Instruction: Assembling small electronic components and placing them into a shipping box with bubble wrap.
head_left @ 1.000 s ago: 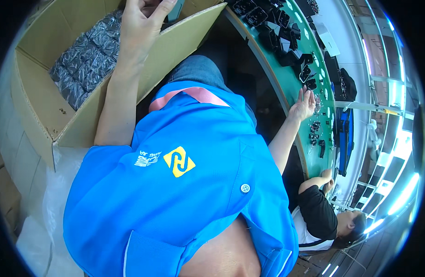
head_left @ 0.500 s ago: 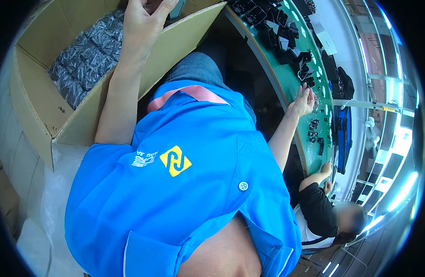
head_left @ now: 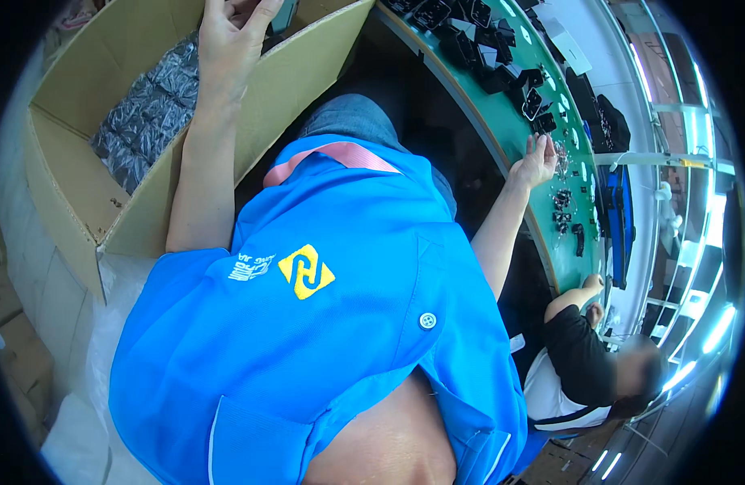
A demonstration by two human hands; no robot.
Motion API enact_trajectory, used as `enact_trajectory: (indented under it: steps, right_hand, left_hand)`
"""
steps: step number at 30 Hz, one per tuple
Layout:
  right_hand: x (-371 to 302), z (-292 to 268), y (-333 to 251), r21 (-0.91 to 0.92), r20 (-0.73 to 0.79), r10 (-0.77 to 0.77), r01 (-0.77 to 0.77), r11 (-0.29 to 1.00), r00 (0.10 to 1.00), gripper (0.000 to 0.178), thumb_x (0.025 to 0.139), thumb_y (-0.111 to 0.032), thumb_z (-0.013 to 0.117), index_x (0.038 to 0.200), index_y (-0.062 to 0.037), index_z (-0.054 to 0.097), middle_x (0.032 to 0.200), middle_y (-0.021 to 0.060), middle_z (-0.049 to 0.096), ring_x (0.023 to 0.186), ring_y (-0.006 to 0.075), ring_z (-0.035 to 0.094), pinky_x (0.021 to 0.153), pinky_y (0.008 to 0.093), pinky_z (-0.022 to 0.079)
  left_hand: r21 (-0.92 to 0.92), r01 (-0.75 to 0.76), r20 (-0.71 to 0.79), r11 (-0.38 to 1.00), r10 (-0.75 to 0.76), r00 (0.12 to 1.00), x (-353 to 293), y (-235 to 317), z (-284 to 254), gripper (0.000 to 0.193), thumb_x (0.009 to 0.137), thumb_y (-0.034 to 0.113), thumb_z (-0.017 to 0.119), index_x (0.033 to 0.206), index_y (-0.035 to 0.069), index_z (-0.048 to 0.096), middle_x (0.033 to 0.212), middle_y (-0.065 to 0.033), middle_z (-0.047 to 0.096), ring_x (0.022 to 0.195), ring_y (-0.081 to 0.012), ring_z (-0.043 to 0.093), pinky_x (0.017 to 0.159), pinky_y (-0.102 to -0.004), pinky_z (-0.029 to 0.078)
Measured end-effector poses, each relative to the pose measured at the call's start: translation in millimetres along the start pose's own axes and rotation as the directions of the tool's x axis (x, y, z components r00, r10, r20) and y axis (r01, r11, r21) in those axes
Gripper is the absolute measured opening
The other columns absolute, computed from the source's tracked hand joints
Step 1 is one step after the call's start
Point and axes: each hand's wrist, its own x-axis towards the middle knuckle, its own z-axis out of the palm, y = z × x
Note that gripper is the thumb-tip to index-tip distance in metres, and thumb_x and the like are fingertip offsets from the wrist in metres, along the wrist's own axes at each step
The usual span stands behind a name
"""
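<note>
The smooth, grey-green, flat-sided object (head_left: 283,16) just beside the left hand's thumb is cut off by the upper edge, so only a plain, straight-edged corner of it shows, within the tan open cardboard box (head_left: 308,69). The left hand (head_left: 232,44) reaches over that box's near wall with its thumb held apart from the bent fingers; I cannot tell whether it grips anything. Left of the wrist, inside the box, lies a dark block-shaped bundle in glossy, crinkled clear plastic (head_left: 150,109). The right hand (head_left: 536,164) is at the green-topped worktable (head_left: 573,273), palm up, its fingers close together, the tips right by a small, angular black piece (head_left: 544,123) on the table; whether they pinch it cannot be told. Farther up the table, boxy black pieces (head_left: 498,81) lie heaped, some with pale faces.
</note>
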Motion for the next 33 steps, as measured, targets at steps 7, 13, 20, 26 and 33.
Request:
enact_trajectory:
  steps: [7, 13, 20, 26, 33]
  right_hand:
    - [4, -12, 7, 0.015, 0.014, -0.018, 0.018, 1.0, 1.0, 0.019, 0.095, -0.006, 0.069, 0.107, 0.0032, 0.059, 0.109, 0.0137, 0.06, 0.096, 0.0235, 0.068, 0.086, 0.032, 0.06]
    - [-11, -4, -6, 0.024, 0.017, -0.02, 0.019, 1.0, 1.0, 0.018, 0.096, -0.005, 0.067, 0.106, 0.0044, 0.056, 0.108, 0.0141, 0.059, 0.101, 0.0264, 0.07, 0.089, 0.0339, 0.06]
    - [-20, 2, -10, 0.026, 0.019, -0.004, 0.003, 1.0, 1.0, 0.016, 0.098, -0.007, 0.065, 0.106, 0.0037, 0.056, 0.108, 0.0139, 0.059, 0.103, 0.0272, 0.07, 0.09, 0.0342, 0.06]
    - [-26, 3, -29, -0.04, 0.034, -0.012, 0.013, 0.999, 0.999, 0.016, 0.098, -0.011, 0.067, 0.108, -0.0004, 0.06, 0.102, 0.0124, 0.066, 0.096, 0.0189, 0.069, 0.085, 0.0299, 0.058]
    - [-18, 34, -64, 0.147, 0.147, 0.083, -0.105, 0.983, 0.986, 0.015, 0.097, -0.01, 0.067, 0.11, -0.0033, 0.062, 0.103, 0.0099, 0.067, 0.095, 0.016, 0.065, 0.086, 0.0297, 0.054]
  left_hand:
    - [0.03, 0.113, -0.056, 0.993, -0.111, 0.992, -14, 23, 11, 0.057, 0.093, 0.028, 0.074, 0.139, 0.004, 0.051, 0.123, -0.0175, 0.06, 0.112, -0.0235, 0.059, 0.092, -0.0303, 0.047]
    - [0.09, 0.145, -0.066, 0.985, -0.139, 0.988, -19, 24, 6, 0.057, 0.093, 0.028, 0.074, 0.139, 0.004, 0.051, 0.122, -0.0167, 0.06, 0.11, -0.0225, 0.06, 0.092, -0.0319, 0.046]
    - [0.101, 0.101, -0.026, 0.99, -0.099, 0.995, -19, 20, 1, 0.057, 0.094, 0.027, 0.073, 0.14, 0.004, 0.049, 0.121, -0.0175, 0.058, 0.106, -0.0223, 0.062, 0.091, -0.0301, 0.05]
    - [-0.116, 0.14, 0.03, 0.983, -0.138, 0.99, -26, 29, 29, 0.053, 0.099, 0.032, 0.065, 0.142, 0.006, 0.047, 0.125, -0.015, 0.054, 0.106, -0.0245, 0.061, 0.09, -0.0331, 0.051]
    - [-0.248, 0.524, 0.548, 0.815, -0.328, 0.77, -25, 30, 147, 0.056, 0.1, 0.028, 0.063, 0.144, 0.0, 0.044, 0.13, -0.0173, 0.051, 0.096, -0.0206, 0.059, 0.075, -0.0262, 0.051]
